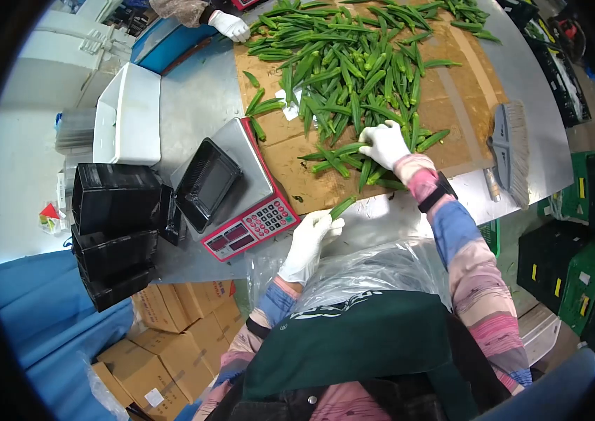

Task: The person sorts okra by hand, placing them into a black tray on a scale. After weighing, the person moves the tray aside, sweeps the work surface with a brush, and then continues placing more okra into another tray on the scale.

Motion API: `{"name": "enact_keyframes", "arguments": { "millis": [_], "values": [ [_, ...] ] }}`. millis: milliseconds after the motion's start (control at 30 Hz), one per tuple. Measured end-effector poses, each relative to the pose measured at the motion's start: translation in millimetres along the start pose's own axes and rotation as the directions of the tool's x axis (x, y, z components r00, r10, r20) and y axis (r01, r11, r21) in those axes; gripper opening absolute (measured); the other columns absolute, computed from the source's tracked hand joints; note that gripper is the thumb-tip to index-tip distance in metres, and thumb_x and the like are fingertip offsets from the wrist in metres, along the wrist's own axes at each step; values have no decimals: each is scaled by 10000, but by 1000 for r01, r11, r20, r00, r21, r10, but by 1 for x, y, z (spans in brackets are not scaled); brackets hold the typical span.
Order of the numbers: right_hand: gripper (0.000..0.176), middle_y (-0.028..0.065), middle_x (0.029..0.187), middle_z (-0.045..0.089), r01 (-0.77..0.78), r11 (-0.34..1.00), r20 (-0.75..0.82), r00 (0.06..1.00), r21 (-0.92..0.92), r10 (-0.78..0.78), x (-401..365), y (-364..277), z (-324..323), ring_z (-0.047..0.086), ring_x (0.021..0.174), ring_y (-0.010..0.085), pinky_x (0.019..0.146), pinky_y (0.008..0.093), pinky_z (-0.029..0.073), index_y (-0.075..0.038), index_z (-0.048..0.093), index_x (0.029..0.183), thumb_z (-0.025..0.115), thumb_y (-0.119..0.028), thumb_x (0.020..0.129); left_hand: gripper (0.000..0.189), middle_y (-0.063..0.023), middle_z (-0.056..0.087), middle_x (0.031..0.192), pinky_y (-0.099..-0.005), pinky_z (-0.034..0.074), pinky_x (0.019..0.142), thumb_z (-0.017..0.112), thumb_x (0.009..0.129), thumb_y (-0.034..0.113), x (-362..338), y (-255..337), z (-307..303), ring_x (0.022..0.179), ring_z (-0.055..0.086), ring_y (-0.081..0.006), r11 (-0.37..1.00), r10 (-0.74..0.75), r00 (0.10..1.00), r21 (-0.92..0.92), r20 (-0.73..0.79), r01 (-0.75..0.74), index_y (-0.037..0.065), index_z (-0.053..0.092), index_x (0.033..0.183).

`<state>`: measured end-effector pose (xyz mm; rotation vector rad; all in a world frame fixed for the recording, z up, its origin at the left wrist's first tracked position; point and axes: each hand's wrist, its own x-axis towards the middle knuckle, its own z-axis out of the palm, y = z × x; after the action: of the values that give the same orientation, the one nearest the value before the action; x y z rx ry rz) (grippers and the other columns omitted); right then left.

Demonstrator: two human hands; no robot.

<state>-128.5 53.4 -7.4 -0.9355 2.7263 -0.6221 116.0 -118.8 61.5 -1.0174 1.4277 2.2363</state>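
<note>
A white glove covers my left hand (311, 238), which pinches one green okra pod (342, 208) just beyond the table's near edge. My right hand (385, 144), gloved too, reaches into the near side of the okra pile (353, 70) with its fingers bent down among the pods; whether it grips one cannot be seen. The pile lies on a flattened cardboard sheet (452, 116). To the left of my left hand is a red and silver scale (259, 219), with a black plastic tray (209, 184) tilted on its plate.
Black tray stacks (116, 200) and a white bin (127, 116) stand at the left. A brush (510, 151) lies at the right. A co-worker's gloved hand (230, 26) rests near the pile's far left. Green crates (582, 281) are off the table's right side.
</note>
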Motion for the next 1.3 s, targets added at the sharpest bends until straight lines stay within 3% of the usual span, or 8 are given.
{"name": "enact_keyframes", "arguments": {
  "millis": [133, 300, 533, 733, 867, 1000, 1133, 1300],
  "values": [
    [319, 127, 1029, 740, -283, 600, -84, 857, 748, 509, 11, 0, -10, 714, 936, 278, 874, 408, 547, -87, 692, 1107, 711, -291, 863, 353, -125, 679, 1143, -367, 532, 949, 592, 1032, 201, -10, -3, -11, 1022, 670, -203, 998, 47, 996, -34, -78, -50, 4, 515, 1315],
    [627, 228, 1200, 689, -529, 792, 1, 832, 305, 555, 70, -8, 6, 671, 1089, 386, 946, 442, 531, -37, 641, 1266, 689, -510, 855, 317, -122, 707, 1120, -305, 549, 892, 571, 1048, 215, -13, -5, -14, 935, 685, -154, 1000, 14, 992, -17, -122, -16, 14, 550, 1292],
    [558, 223, 1185, 693, -312, 714, -29, 907, 627, 421, 66, 7, 10, 662, 1099, 388, 946, 431, 525, -15, 632, 1249, 739, -391, 851, 348, -122, 698, 1139, -325, 544, 917, 564, 1052, 224, -8, -2, -3, 958, 681, -159, 995, 15, 997, -93, -70, -21, 12, 533, 1327],
    [669, 240, 1279, 660, -474, 584, 188, 855, 658, 483, -143, 19, -90, 613, 1205, 266, 1014, 366, 475, 38, 568, 1368, 756, -374, 876, 431, -128, 676, 1180, -335, 516, 966, 570, 1046, 232, 17, 26, 63, 1036, 659, -180, 994, 108, 980, -8, 167, -108, 20, 483, 1411],
    [515, 103, 1067, 708, -629, 447, 168, 678, 636, 716, -306, 73, -115, 628, 962, 145, 882, 292, 502, 68, 586, 1325, 734, -177, 897, 501, -150, 615, 1326, -328, 454, 1058, 607, 1018, 192, 0, 48, 151, 1215, 578, -194, 791, 130, 684, 341, 717, -508, 22, 457, 1465],
    [549, 260, 1396, 585, -753, 484, -12, 536, 447, 844, -423, 134, -85, 579, 1303, 289, 1092, 360, 441, 107, 506, 1398, 656, -86, 906, 464, -122, 584, 1383, -341, 416, 1100, 601, 1016, 168, 17, 12, 157, 1269, 541, -199, 954, -38, 669, 226, 742, -197, 41, 484, 1447],
    [450, 238, 1294, 658, -637, 444, -58, 531, 630, 845, -391, 133, -75, 646, 1198, 274, 1027, 345, 488, 96, 560, 1345, 632, -63, 930, 383, -148, 660, 1266, -338, 468, 1025, 636, 993, 215, 41, 7, 107, 1186, 619, -219, 577, 164, 851, 651, 498, -492, 22, 600, 1322],
    [326, 190, 1141, 730, -435, 566, -74, 744, 700, 664, -223, 90, -83, 704, 1056, 239, 892, 324, 541, 28, 672, 1235, 656, -131, 951, 350, -141, 676, 1006, -441, 505, 848, 736, 858, 171, 59, -9, 28, 930, 627, -345, -202, 554, 628, 820, 547, -536, 61, 654, 1181]
  ]
}}
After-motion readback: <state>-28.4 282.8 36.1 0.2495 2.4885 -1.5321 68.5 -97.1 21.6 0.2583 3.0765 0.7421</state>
